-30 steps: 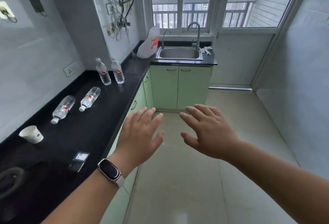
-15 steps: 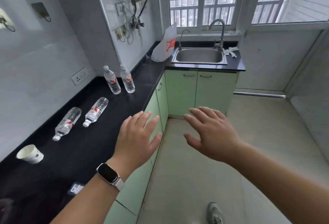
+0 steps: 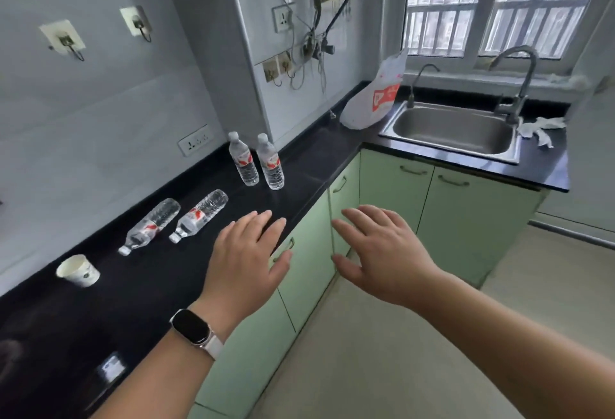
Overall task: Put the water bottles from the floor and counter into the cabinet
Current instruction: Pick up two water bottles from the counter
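Both hands have drifted over the counter (image 3: 139, 298) edge: left hand (image 3: 248, 260) and right hand (image 3: 382, 257) spread, empty. Four water bottles: two upright (image 3: 244, 163) (image 3: 270, 161), two lying (image 3: 151, 226) (image 3: 199, 215); one paper cup (image 3: 78, 270).

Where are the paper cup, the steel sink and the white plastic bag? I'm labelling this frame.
white paper cup (image 3: 80, 273), head view, on its side wall
stainless steel sink (image 3: 452, 130), head view, basin floor
white plastic bag (image 3: 376, 102), head view, red print

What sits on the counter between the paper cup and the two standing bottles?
Two water bottles lying on their sides, between the paper cup and the standing bottles, seen from the head camera.
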